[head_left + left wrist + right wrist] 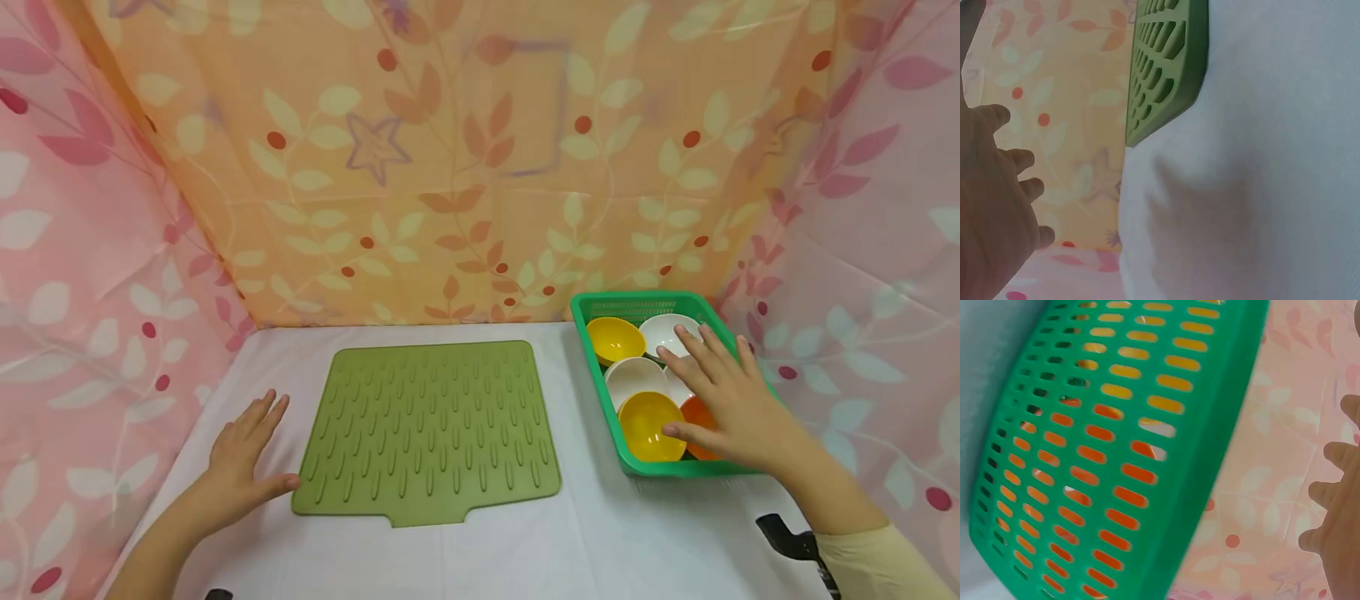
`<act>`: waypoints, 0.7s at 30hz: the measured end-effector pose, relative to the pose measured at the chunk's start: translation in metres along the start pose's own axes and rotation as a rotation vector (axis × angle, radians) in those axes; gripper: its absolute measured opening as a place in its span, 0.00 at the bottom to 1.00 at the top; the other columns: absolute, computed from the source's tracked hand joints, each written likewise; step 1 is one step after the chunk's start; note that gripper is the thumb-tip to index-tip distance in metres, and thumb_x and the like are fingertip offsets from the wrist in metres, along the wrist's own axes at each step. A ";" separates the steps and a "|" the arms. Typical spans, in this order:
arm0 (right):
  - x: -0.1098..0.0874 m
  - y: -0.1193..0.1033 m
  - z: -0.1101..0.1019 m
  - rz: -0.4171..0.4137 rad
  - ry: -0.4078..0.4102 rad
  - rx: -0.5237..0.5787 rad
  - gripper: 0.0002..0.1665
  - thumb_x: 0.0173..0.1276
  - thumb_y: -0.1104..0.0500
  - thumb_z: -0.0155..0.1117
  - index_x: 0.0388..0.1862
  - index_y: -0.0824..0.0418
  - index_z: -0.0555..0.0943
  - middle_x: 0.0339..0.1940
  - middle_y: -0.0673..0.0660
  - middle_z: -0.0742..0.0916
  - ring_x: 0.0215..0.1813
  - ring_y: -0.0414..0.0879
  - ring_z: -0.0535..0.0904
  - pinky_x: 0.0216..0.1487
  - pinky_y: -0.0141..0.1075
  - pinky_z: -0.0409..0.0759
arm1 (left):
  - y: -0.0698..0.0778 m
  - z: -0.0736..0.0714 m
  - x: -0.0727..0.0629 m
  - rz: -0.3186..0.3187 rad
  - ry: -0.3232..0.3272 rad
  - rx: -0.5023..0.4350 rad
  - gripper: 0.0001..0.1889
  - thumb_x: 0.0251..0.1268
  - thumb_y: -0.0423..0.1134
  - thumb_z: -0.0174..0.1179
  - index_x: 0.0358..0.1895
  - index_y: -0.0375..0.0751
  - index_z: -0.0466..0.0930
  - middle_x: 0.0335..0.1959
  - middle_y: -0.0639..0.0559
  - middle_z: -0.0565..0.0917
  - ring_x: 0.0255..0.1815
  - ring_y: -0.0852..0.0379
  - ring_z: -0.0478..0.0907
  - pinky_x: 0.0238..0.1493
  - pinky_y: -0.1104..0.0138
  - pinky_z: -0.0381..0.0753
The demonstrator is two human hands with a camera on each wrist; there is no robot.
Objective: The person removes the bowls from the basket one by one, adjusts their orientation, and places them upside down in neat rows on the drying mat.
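A green plastic basket (pixel 626 454) on the right holds several bowls: a yellow bowl (pixel 651 427) in front, an orange bowl (pixel 697 425) beside it, white bowls (pixel 633 379) and another yellow bowl (pixel 615 340) behind. Over the basket's right side my right hand (pixel 723 404) hovers with fingers spread, holding nothing. In the right wrist view its fingertips show beyond the slotted basket wall (pixel 1166 487). To the left lies a flat olive-green ridged mat (pixel 431 429). My left hand (pixel 243 467) is held beside the mat's left edge, fingers extended and empty, its thumb near the edge.
A white cloth (pixel 517 550) covers the table. Patterned fabric walls stand at the back (pixel 450 208), left (pixel 97 275) and right (pixel 862 275). A black strap piece (pixel 787 537) shows by the right wrist.
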State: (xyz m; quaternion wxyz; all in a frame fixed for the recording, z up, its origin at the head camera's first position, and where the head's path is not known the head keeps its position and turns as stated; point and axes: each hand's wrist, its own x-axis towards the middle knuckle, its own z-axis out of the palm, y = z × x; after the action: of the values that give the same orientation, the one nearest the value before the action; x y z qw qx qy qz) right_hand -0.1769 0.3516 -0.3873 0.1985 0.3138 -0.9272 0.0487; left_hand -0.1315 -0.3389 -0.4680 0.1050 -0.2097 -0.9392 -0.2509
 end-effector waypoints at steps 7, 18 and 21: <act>0.018 0.012 -0.010 0.046 -0.041 0.103 0.60 0.58 0.40 0.77 0.84 0.49 0.57 0.86 0.59 0.54 0.85 0.66 0.44 0.78 0.67 0.30 | -0.013 0.017 -0.007 -0.042 -0.030 -0.208 0.58 0.58 0.47 0.74 0.85 0.49 0.41 0.84 0.35 0.44 0.85 0.54 0.32 0.77 0.36 0.28; 0.064 0.041 -0.024 0.191 -0.182 0.323 0.58 0.65 0.46 0.74 0.86 0.49 0.52 0.84 0.62 0.58 0.82 0.68 0.50 0.77 0.70 0.44 | -0.017 0.027 -0.011 -0.130 -0.113 -0.348 0.63 0.53 0.40 0.76 0.85 0.55 0.36 0.84 0.35 0.41 0.83 0.32 0.33 0.76 0.36 0.31; 0.077 0.048 -0.025 0.241 -0.228 0.353 0.57 0.66 0.44 0.74 0.86 0.49 0.52 0.84 0.63 0.59 0.81 0.70 0.53 0.73 0.73 0.51 | -0.019 0.029 -0.014 -0.145 -0.128 -0.371 0.64 0.52 0.40 0.77 0.85 0.55 0.37 0.84 0.33 0.42 0.83 0.33 0.32 0.73 0.32 0.33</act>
State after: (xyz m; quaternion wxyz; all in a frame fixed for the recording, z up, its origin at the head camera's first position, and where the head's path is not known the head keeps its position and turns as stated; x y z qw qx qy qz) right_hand -0.2529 0.3516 -0.3319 0.0275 0.2340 -0.9515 0.1978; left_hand -0.1304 -0.3439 -0.5054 -0.0134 -0.1728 -0.8943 -0.4125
